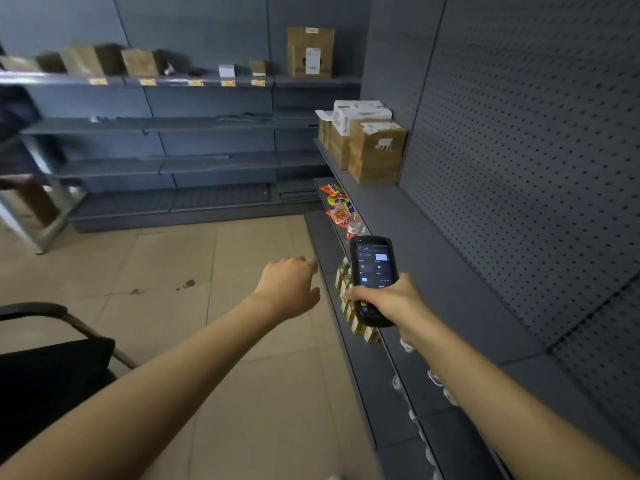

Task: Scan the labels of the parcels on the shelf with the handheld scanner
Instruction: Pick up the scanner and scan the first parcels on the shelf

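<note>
My right hand [388, 301] grips a black handheld scanner [373, 271] with its lit screen facing me, held over the front edge of the grey shelf [433, 271] on the right. My left hand [289, 285] is stretched out over the floor, empty, fingers loosely curled and apart. Brown cardboard parcels [375, 152] with white labels stand at the far end of that shelf, a white box [360, 114] lying on top. A tall brown parcel [310, 51] and several smaller boxes [138, 62] sit on the back wall's top shelf.
Snack packets [341, 204] and bottles [346, 278] line the lower shelf on the right. A perforated grey wall panel [536, 168] backs the shelf. A black chair [48, 368] stands at the left. Tiled floor [207, 271] lies between. Grey shelving [156, 161] runs along the back wall.
</note>
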The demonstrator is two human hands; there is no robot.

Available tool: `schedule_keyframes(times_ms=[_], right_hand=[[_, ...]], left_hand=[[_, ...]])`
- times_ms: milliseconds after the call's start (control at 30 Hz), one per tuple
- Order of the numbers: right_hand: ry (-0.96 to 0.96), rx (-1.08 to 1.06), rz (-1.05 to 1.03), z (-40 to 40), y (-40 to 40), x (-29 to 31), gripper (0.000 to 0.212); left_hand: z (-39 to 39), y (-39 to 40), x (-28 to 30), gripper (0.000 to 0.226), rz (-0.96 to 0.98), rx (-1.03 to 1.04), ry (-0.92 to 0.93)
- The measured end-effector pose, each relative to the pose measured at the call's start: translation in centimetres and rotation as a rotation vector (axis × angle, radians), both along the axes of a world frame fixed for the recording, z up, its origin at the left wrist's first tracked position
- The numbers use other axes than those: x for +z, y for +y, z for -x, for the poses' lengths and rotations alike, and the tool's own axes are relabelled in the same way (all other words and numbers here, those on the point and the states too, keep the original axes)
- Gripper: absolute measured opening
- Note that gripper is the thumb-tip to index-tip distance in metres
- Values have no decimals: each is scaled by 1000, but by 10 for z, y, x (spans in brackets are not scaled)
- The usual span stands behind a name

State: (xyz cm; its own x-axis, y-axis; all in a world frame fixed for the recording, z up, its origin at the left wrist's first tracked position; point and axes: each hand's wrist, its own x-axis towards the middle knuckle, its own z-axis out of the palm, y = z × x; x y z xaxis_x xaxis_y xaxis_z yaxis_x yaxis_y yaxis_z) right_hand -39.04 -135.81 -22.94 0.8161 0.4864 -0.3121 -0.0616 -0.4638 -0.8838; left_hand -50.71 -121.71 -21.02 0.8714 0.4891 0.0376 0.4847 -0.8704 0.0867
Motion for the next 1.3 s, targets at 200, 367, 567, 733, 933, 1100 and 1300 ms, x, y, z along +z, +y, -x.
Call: schedule_keyframes(times_ms=[200,367,567,733,933,1100,1300], right_hand=[[16,2,1,-70,83,-2,86],[-1,24,18,-128,160,4,82],[13,21,35,-169,259,-2,78],[58,-4,53,-201,353,-15,87],[92,-67,26,-250,446,-17,82],[83,-140,52,-304,505,-18,83],[79,-213,45,-383,567,-26,91]], left_hand=[[-69,83,-5,43,14,26,-19],[-119,158,-3,43,30,46,-24],[-152,261,-12,44,49,62,4],[-188,364,-20,44,52,40,31],[-249,471,-16,44,29,-19,35],[-318,533,-19,43,34,-93,36],[-419,591,-25,42,32,-198,66]])
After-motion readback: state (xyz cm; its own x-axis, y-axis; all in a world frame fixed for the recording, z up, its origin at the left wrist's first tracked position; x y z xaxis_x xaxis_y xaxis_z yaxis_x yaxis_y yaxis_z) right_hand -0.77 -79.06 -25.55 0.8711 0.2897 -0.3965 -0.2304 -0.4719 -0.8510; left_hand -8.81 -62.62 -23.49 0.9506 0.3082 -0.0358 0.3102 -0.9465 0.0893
